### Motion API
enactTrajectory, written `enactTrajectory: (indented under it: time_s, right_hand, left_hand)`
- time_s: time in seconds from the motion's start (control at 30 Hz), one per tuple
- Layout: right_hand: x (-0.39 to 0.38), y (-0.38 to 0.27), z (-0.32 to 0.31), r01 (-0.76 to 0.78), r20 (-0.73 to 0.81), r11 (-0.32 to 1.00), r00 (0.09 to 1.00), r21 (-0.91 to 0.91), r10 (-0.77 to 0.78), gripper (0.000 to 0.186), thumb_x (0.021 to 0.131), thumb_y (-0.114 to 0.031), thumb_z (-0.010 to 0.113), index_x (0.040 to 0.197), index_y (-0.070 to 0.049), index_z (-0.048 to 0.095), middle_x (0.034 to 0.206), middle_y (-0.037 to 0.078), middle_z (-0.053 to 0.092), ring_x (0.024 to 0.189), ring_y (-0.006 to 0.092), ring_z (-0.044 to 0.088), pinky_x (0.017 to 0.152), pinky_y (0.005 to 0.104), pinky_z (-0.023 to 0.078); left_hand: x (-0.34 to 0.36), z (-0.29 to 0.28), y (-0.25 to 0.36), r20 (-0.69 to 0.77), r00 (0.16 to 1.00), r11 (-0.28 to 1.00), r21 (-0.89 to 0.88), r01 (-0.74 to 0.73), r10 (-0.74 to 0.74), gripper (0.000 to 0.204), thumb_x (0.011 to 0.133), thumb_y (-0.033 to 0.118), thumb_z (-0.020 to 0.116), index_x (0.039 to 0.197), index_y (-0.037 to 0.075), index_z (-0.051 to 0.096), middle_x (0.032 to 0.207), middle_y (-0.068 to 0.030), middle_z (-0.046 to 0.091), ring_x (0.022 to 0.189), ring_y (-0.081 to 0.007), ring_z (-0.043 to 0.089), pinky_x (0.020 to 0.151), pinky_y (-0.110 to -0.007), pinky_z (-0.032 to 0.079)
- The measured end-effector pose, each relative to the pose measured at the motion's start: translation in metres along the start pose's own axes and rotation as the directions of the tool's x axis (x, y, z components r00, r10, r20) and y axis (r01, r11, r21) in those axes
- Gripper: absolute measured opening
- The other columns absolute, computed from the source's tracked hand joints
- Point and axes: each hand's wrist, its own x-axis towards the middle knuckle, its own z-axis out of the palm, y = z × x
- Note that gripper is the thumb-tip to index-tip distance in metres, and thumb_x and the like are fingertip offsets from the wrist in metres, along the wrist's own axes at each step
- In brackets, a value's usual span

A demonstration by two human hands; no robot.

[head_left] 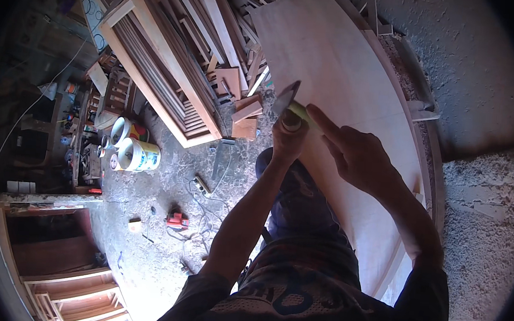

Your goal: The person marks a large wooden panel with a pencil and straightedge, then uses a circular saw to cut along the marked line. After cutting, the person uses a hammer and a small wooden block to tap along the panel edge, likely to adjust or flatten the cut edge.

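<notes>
My left hand (pixel 288 142) is closed around a flat-bladed tool (pixel 285 97) with a pale, pointed blade, like a scraper. A yellow-green part or smear (pixel 298 110) shows beside the blade; I cannot tell which. My right hand (pixel 357 156) has its index finger stretched out, its tip at the yellow-green spot, with the thumb apart below and the other fingers partly curled. Both hands are above the left edge of a large, pale wooden panel (pixel 349 65).
Wooden frames (pixel 128 27) and scrap offcuts lean at the far left. White buckets (pixel 138 155), a red power tool (pixel 177 221) and a power strip (pixel 201 184) with trailing cables are on the floor at left. A rough wall (pixel 480 238) stands at right.
</notes>
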Motion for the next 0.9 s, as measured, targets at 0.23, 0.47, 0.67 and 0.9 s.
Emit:
enactTrajectory:
  time_s: [0.23,0.47,0.67,0.9]
  right_hand:
    - [-0.012,0.009,0.019,-0.102,0.133,0.994,0.985,-0.033,0.106,0.060,0.098,-0.009,0.057,0.154,-0.012,0.036,0.087,0.017,0.068,0.071,0.0314,0.068,0.064,0.0423,0.055]
    - [-0.024,0.009,0.026,0.020,-0.385,0.955,0.917,0.296,0.100,0.060,0.099,-0.006,0.055,0.155,-0.008,0.034,0.097,0.018,0.070,0.064,0.0239,0.066,0.059,0.0344,0.052]
    - [-0.031,0.012,0.037,-0.114,-0.335,0.844,0.883,0.524,0.328,0.062,0.101,-0.010,0.047,0.159,-0.012,0.025,0.078,0.003,0.056,0.057,0.0069,0.051,0.053,0.0254,0.043]
    - [-0.032,0.020,0.043,-0.164,-0.294,0.799,0.872,0.578,0.391,0.064,0.101,-0.009,0.047,0.160,-0.014,0.023,0.069,-0.001,0.053,0.054,0.0040,0.047,0.051,0.0242,0.042]
  left_hand:
    - [-0.010,-0.002,-0.003,0.038,0.999,1.000,0.000,-0.022,0.022,0.024,0.083,0.011,0.076,0.101,0.004,0.062,0.086,-0.0079,0.067,0.079,-0.0145,0.066,0.074,-0.033,0.054]
    - [-0.088,-0.023,-0.005,0.214,0.900,0.915,0.056,-0.399,0.379,0.018,0.081,0.007,0.077,0.091,0.005,0.062,0.081,-0.0066,0.066,0.077,-0.0129,0.065,0.069,-0.030,0.052]
    - [-0.010,-0.038,0.031,0.113,0.992,0.987,-0.155,-0.037,0.055,0.016,0.085,0.000,0.072,0.085,0.008,0.058,0.075,0.0009,0.061,0.069,-0.0062,0.061,0.061,-0.024,0.049]
    - [0.005,-0.040,0.009,0.122,0.992,0.983,-0.182,-0.018,0.041,0.014,0.082,0.003,0.074,0.085,0.007,0.061,0.077,0.0015,0.064,0.071,-0.0065,0.063,0.065,-0.024,0.051]
